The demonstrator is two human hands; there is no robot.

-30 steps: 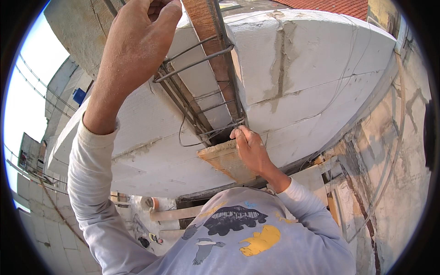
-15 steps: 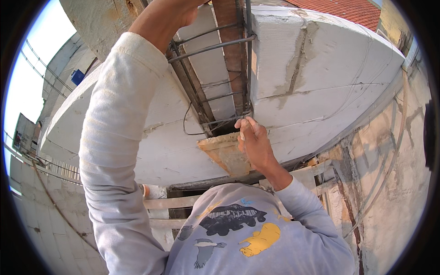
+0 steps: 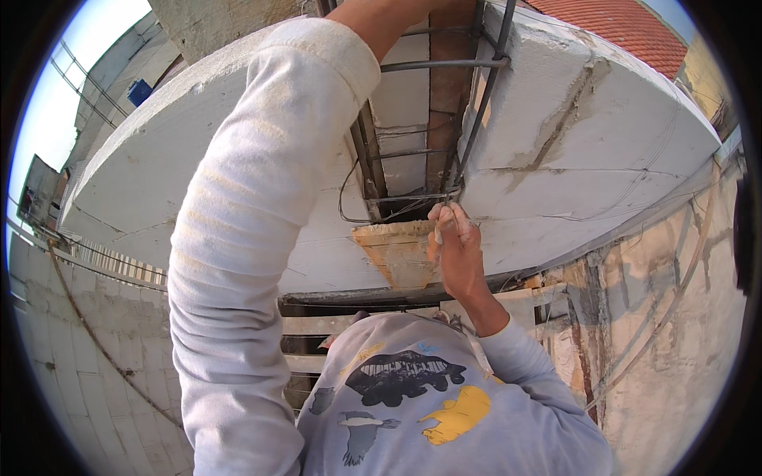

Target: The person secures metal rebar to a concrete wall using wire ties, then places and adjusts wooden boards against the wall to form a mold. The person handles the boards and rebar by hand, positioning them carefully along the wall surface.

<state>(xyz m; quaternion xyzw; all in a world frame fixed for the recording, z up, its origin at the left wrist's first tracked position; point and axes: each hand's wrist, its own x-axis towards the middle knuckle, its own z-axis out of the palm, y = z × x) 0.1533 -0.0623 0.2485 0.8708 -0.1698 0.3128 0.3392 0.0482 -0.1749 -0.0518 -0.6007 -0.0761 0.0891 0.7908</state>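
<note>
A rebar cage (image 3: 443,65) of dark bars and cross ties stands in the gap between two white block wall parts. My right hand (image 3: 458,246) is at its lower right corner, thumb and fingers pinched on what looks like a thin tie wire (image 3: 452,200). The fingertips cover most of it. At the top edge, my left hand (image 3: 444,9) reaches across the upper cage; its fingers are cut off or hidden, so its grip does not show. A loose loop of wire (image 3: 342,194) hangs at the cage's left side.
Below the cage a tapered, mortar-smeared board (image 3: 401,252) juts out. White block walls (image 3: 591,151) flank the gap on both sides. Wooden slats (image 3: 317,325) lie under my torso. A rough plastered wall (image 3: 659,317) rises at the right, and a red tiled roof (image 3: 615,32) shows beyond.
My left forearm and hand have moved to the right across the top of the cage. The view has shifted slightly, and the cage's bars now lean more. My right hand stays pinched at the lower corner.
</note>
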